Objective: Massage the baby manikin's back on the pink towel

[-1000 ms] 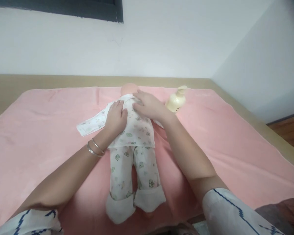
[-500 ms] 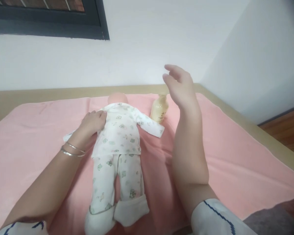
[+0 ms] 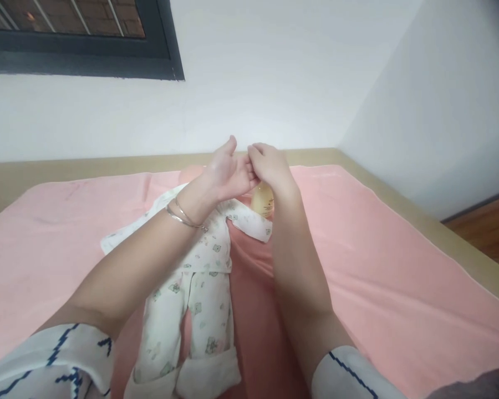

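Pink blanket (image 3: 357,260) under a doll (image 3: 199,277); above the doll, left hand (image 3: 227,174) cupped open, right hand (image 3: 270,166) fingers curled over the bottle (image 3: 263,200).

Two plain white walls (image 3: 274,83) meet in a corner at the right; a dark-framed window (image 3: 79,50) sits upper left, brickwork visible through its bars; a tan-edged bed (image 3: 399,188) carries a pink sheet (image 3: 378,266); wooden floor (image 3: 486,227) shows far right.

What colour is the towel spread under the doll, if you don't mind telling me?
The towel is plain salmon pink, clearest in the head view.
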